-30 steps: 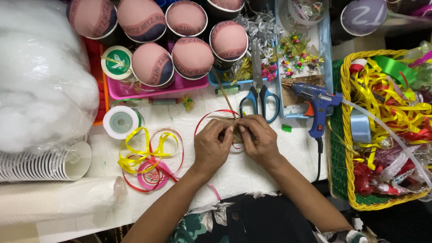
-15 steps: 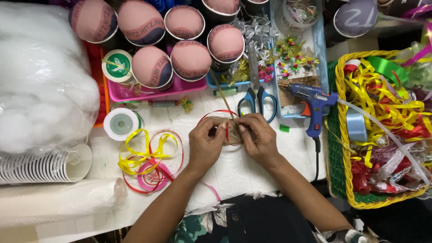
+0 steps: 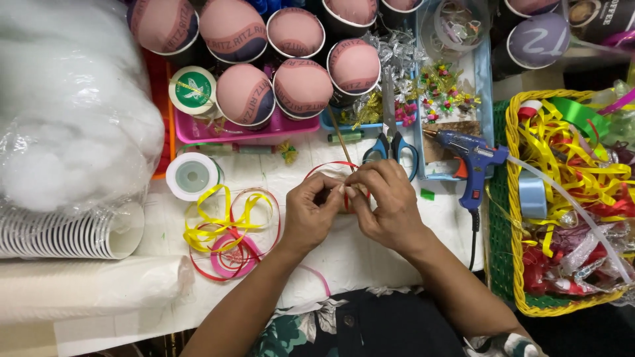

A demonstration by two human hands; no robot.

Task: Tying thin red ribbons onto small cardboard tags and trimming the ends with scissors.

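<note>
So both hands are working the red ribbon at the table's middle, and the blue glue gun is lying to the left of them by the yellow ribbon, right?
Not quite. The head view shows the left hand and right hand together on the red ribbon, but the blue glue gun lies to their right, beside the yellow wicker basket. The loose yellow ribbon is on the left.

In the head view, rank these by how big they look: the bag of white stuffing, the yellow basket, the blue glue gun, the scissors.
1. Bag of white stuffing
2. Yellow basket
3. Blue glue gun
4. Scissors, partly hidden by the right hand, so its full size is unsure.
</note>
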